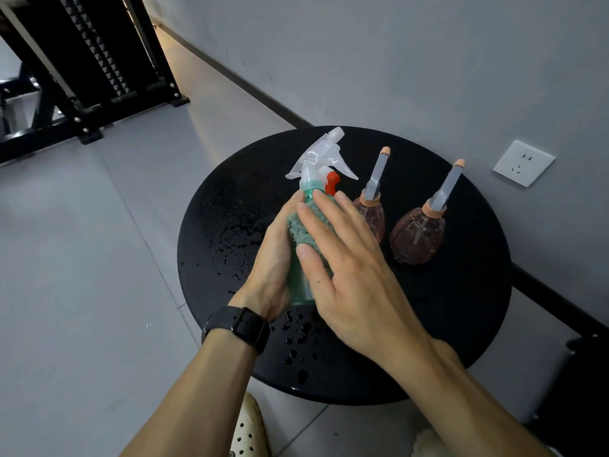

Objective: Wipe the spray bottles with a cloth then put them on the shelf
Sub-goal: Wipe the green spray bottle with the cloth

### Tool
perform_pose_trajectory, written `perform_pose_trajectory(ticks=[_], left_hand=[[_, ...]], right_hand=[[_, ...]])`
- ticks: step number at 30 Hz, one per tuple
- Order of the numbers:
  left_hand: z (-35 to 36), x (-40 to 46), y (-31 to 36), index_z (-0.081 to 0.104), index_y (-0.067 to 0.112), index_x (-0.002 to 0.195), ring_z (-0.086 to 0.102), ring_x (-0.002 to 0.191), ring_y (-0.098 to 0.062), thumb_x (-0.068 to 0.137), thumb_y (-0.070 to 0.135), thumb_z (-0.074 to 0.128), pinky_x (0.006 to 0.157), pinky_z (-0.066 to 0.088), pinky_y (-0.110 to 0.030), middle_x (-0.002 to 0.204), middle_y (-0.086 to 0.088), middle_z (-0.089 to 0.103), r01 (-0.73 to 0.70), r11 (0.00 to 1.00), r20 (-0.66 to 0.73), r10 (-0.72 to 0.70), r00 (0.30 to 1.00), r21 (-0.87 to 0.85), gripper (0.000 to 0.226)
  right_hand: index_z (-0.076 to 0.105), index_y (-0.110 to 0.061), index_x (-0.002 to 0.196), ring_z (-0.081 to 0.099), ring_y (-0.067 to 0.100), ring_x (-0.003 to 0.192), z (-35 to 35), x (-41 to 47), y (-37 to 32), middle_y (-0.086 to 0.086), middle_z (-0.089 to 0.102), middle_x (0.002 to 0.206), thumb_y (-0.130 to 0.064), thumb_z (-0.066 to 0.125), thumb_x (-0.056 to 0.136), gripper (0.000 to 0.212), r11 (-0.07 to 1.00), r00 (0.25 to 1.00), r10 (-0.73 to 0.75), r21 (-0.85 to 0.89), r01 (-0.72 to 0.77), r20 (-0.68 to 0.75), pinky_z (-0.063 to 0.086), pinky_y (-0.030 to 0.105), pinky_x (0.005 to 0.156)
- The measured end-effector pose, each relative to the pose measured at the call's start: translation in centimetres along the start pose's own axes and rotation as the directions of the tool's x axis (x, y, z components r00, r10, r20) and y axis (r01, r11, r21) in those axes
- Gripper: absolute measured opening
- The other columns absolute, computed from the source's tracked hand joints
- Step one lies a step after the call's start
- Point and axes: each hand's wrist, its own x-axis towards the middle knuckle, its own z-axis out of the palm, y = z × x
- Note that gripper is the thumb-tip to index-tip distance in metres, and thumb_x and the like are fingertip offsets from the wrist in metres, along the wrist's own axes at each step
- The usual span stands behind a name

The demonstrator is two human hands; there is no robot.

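Green translucent spray bottle (301, 285) upright near the middle of the round black desk (461, 324), clear trigger head (321, 158) with an orange-red nozzle piece (332, 183) on top. Gripped around its body from the left by the left hand (273, 262), fingers curled behind and thumb side toward the camera; black watch (245, 328) on that wrist. Pressed against the bottle's front and right side by the right hand (349, 258): a teal fluffy cloth (300, 225), fingers laid long and fairly straight over it, fingertips reaching up to the bottle's neck, thumb lying down the bottle's front. Cloth mostly hidden under that palm, only a patch showing between the two hands.

Just right of the green bottle, two pink ribbed bottles with peach collars and grey tube-like tops capped in peach: nearer pink bottle (374, 216) partly hidden behind the right-hand fingers, farther pink bottle (417, 239) standing apart toward the wall. Both upright on the desk, tops leaning slightly right in the wide-angle view.

Water droplets (296, 344) scattered over the desk's left half and front, pooled in small beads near the left wrist.

Grey wall behind with a white socket (524, 163) low on the right. Black metal shelf frame (89, 70) standing on the pale tiled floor (82, 258) at upper left, well apart from the desk. Cream perforated shoe (248, 430) at the bottom edge.
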Motion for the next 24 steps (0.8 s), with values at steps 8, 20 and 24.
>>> perform_pose_trajectory(ticks=[8, 20, 24], left_hand=[[-0.4, 0.4, -0.5, 0.076, 0.017, 0.108, 0.073, 0.098, -0.022, 0.105, 0.049, 0.039, 0.080, 0.058, -0.034, 0.107, -0.011, 0.075, -0.015, 0.997, -0.087, 0.021, 0.996, 0.077, 0.050], [-1.4, 0.7, -0.1, 0.068, 0.015, 0.128, 0.064, 0.122, -0.032, 0.090, 0.077, 0.042, 0.109, 0.047, -0.049, 0.129, -0.017, 0.068, 0.050, 0.996, -0.156, -0.037, 0.987, 0.078, 0.078], [-1.5, 0.7, 0.0, 0.064, 0.010, 0.133, 0.062, 0.123, -0.031, 0.090, 0.076, 0.045, 0.108, 0.046, -0.046, 0.132, -0.016, 0.065, 0.041, 0.999, -0.069, -0.039, 0.997, 0.024, 0.080]], right_hand=[[0.034, -0.025, 0.150, -0.002, 0.001, 0.148, -0.9, 1.4, -0.2, -0.012, 0.018, 0.160, -0.032, 0.035, 0.104, 0.047, 0.993, 0.999, 0.042, 0.105, -0.045, 0.029, 0.009, 0.039, 0.123], [0.028, -0.025, 0.151, 0.002, -0.001, 0.147, 0.1, 0.2, -0.1, -0.012, 0.018, 0.160, -0.037, 0.033, 0.103, 0.050, 0.988, 0.998, 0.047, 0.145, -0.051, 0.028, 0.001, 0.012, 0.117], [0.029, -0.025, 0.151, 0.003, -0.003, 0.147, 0.2, -0.4, 0.0, -0.013, 0.019, 0.160, -0.037, 0.034, 0.103, 0.050, 0.987, 0.999, 0.047, 0.153, -0.050, 0.024, 0.004, 0.013, 0.118]])
